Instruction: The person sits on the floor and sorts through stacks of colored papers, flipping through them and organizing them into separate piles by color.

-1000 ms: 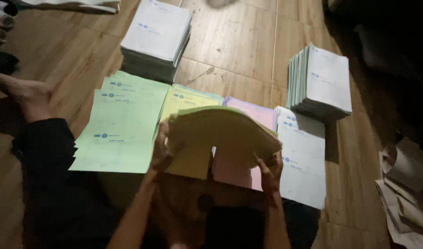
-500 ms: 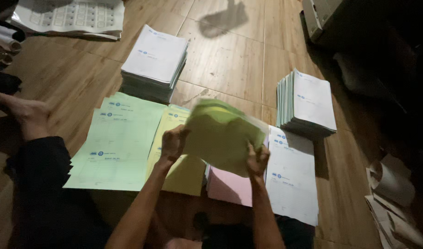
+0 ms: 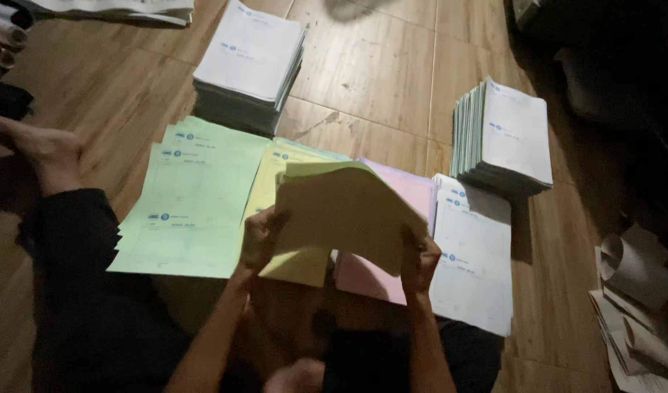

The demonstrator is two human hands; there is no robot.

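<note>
**Both Hands Grip a Curved Sheaf of Yellow Forms**

Between the two hands, a yellow sheaf of papers [image 3: 345, 211] bows upward, held off the floor. The left hand [image 3: 260, 240] has its fingers [image 3: 265, 222] closed on the sheaf's near left edge; the right hand [image 3: 420, 260] has its fingers curled shut on the near right corner. Directly beneath the sheaf lie fanned yellow sheets [image 3: 265, 189], with pink sheets [image 3: 410, 193] under the right hand. Left of the left hand spread green sheets [image 3: 192, 200]; right of the right hand lie white sheets [image 3: 474, 255]. Beyond the fingers, on the wooden floor [image 3: 378, 73], stand a tall white stack [image 3: 250, 62] and a second stack [image 3: 505, 138]. Far right, curled papers [image 3: 636, 276] lie loose.
</note>
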